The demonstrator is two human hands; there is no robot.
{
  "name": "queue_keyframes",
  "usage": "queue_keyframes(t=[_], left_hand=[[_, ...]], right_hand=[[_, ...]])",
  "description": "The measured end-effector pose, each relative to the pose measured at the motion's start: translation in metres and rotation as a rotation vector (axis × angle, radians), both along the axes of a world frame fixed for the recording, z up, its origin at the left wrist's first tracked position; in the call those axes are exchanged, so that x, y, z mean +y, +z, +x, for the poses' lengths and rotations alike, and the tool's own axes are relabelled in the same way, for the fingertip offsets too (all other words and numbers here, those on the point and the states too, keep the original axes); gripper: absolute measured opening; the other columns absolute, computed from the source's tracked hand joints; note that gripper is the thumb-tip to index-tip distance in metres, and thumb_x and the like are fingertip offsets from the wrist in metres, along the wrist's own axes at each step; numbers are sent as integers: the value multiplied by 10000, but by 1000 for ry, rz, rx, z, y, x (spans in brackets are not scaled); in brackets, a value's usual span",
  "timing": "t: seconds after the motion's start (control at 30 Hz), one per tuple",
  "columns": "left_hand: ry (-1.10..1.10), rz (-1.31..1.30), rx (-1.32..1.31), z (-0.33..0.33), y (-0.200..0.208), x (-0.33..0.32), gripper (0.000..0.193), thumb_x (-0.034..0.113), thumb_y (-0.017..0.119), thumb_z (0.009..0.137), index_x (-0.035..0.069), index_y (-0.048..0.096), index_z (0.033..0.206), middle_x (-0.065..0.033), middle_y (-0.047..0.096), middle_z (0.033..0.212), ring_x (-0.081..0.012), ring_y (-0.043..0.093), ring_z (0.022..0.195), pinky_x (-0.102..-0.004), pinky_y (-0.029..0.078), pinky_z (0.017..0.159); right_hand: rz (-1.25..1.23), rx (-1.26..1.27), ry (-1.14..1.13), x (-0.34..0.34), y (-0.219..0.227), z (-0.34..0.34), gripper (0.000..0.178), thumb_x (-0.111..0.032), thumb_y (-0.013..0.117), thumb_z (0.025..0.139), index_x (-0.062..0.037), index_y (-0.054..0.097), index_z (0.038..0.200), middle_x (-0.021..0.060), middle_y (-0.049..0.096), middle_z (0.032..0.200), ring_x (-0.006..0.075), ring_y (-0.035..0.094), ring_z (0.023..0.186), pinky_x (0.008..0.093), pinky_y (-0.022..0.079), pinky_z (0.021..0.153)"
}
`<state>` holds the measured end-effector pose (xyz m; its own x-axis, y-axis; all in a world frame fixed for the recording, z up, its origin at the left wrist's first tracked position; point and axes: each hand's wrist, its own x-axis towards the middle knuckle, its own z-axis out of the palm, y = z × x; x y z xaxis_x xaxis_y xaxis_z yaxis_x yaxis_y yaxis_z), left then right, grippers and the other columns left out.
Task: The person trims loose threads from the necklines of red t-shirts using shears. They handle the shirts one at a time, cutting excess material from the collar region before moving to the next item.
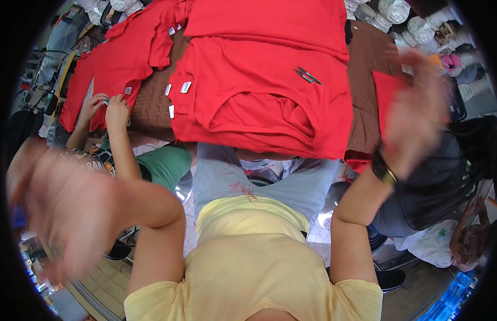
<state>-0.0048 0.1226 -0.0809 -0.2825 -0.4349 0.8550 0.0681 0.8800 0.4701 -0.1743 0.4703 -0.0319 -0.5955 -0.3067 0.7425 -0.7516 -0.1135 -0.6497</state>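
Our left grip [72, 203] and right grip [419, 107] are up & blurry, so we can't tell if they're let go or squeezed. The red shirt [243, 69] lies flat on the tabletop [155, 101] btwn them, w/ black snips [306, 75] on it, left of the right grip. Red threads [243, 190] dot our lap [213, 166], so prob. some snipping's done; can't tell how much remains.

The person wears a plain pale-yellow T-shirt [248, 267] with short, loose sleeves [152, 299], light grey-blue trousers [217, 174] flecked with loose red threads [242, 188], and a dark, gold-accented wristband [383, 167] below the right hand [419, 112].
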Motion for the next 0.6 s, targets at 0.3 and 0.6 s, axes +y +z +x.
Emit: queue_keyframes(t=[0.3,0.6], left_hand=[[-587,328,-623,-96,-137,117,189,-7,671,870,-5,628,1054,-152,635,958,-237,680,807,-385,545,745],[-701,1636,-312,-118,-168,151,428,128,637,990,39,451,1365,-169,677,1132,-191,709,726,-253,557,618]], right_hand=[[913,-93,-424,-55,-228,-116,241,-194,777,837,-39,716,1011,189,648,1053,376,613,1013,477,492,867],[338,-457,-115,-73,-156,-64,174,-74,636,943,37,529,1024,159,641,831,260,636,775,404,485,696]])
